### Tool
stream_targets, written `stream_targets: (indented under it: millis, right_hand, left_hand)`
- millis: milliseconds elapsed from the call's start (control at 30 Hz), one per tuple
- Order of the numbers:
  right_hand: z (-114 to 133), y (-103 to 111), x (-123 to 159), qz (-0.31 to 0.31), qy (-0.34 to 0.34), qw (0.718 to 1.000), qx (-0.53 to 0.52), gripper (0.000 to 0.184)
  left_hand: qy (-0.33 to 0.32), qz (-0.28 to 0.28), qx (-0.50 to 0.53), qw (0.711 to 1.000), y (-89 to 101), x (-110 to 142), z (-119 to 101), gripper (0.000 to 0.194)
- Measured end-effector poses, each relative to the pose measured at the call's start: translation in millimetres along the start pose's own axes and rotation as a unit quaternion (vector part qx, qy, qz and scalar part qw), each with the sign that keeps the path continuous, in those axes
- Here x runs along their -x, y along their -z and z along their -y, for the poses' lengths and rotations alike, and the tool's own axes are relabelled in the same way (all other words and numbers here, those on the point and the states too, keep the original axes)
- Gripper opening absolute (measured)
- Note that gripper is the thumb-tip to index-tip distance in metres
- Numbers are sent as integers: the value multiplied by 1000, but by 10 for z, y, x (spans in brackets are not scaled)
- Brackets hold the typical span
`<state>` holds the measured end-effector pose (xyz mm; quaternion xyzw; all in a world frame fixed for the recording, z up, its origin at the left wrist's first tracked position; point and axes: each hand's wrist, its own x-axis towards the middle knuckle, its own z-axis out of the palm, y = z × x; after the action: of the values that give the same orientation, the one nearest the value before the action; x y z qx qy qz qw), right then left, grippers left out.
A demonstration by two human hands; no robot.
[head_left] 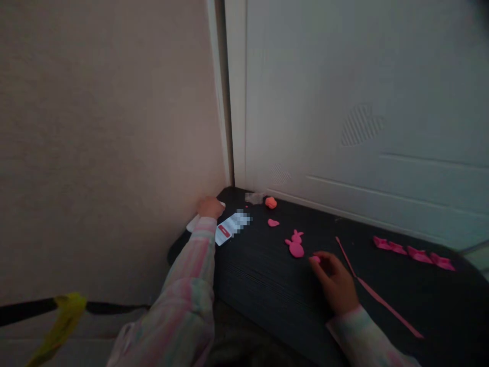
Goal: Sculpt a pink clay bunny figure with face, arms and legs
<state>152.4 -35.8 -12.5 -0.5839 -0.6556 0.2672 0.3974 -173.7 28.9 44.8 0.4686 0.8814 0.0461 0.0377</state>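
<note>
**Pinching a small pink lump [315, 259] beside the rabbit shape [296, 248]**

Closing thumb and fingertips of the right hand [338, 285] around the lump, low over the dark tabletop [260, 285], probably gripping at the tips to spare soft clay from squashing. Spotting the rabbit shape just past those fingertips, laid flat, likely to support its thin ears. Over to the left hand [210, 207], resting on a white item [193, 224] by the wall, perhaps steadying it; cannot tell whether with fingers apart or together. Noting a white card-like thing [223, 232] just beside, then farther out an orange lump [271, 203], and rightward a slender pink stick [389, 306] and folded pink pieces [418, 254], seemingly lined up for easy reach.
</note>
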Motion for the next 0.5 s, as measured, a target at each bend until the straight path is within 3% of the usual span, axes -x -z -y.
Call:
stream_targets:
  millis: [100, 200, 333, 500]
  right_hand:
    - [-14, -3, -27, -18, 17, 1000, 2, 38]
    - [0, -7, -44, -26, 27, 999, -6, 39]
    - [35, -8, -54, -32, 29, 999, -23, 38]
    - [86, 14, -49, -19, 26, 999, -34, 33]
  left_hand:
    - [-29, 0, 28, 999, 134, 13, -84, 31]
    - [-120, -31, 31, 992, 177, 138, -228, 33]
    - [-237, -10, -12, 971, 64, 350, -282, 77]
    - [-268, -16, -67, 961, -102, 465, -98, 79]
